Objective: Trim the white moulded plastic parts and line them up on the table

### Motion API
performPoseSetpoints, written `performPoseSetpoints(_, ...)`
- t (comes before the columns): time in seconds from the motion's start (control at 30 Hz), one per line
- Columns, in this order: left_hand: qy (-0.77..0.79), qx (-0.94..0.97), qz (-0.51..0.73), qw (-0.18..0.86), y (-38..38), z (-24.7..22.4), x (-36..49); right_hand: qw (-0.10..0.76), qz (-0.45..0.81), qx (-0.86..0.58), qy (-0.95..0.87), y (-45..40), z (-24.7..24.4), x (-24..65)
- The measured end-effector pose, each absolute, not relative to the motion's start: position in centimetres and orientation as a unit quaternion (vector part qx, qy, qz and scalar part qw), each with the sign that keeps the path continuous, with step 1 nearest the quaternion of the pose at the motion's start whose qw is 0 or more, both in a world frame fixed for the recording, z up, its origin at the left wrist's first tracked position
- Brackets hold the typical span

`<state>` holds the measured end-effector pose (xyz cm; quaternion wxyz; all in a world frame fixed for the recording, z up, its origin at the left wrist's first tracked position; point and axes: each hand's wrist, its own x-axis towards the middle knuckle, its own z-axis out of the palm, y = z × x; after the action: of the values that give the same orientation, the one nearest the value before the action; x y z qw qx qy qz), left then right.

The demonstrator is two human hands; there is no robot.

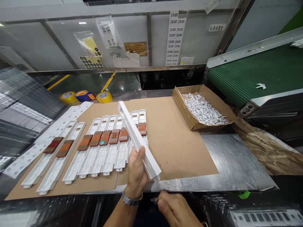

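Over the laid-out strips point(99, 156), your left hand point(136, 167) grasped the tilted white strip point(137, 135) near its lower end, so a slack grip could have dropped it onto them, while your right hand point(176, 206) clenched a small blurred item point(154, 199).

Long white bar point(136, 136), tilted diagonally

label strip point(175, 37): "24261" repeated | panel sign point(217, 27): "标签放置处" | bagged paper point(107, 33): "KG"
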<state>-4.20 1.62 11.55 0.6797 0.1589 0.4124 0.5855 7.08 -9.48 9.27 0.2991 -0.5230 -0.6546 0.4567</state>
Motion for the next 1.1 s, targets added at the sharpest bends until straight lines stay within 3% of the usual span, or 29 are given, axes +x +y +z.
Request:
performPoseSetpoints(0.17,0.405,0.142,0.599,0.676,2.4,11.4,-5.2,0.386,0.495,-0.525,-0.575,-9.9,9.2,8.6)
performPoseSetpoints(0.37,0.431,0.134,0.616,0.646,1.9,11.4,-4.6,0.462,0.326,-0.628,-0.535,-10.2,8.3,7.8)
performPoseSetpoints(0.67,0.433,0.228,0.623,0.610,0.9,11.7,-4.5,0.380,0.091,-0.668,-0.633,-9.7,6.8,7.7)
performPoseSetpoints(1.1,0.465,0.261,0.609,0.587,0.3,11.6,-4.3,0.345,0.023,-0.678,-0.649,-9.1,6.9,7.5)
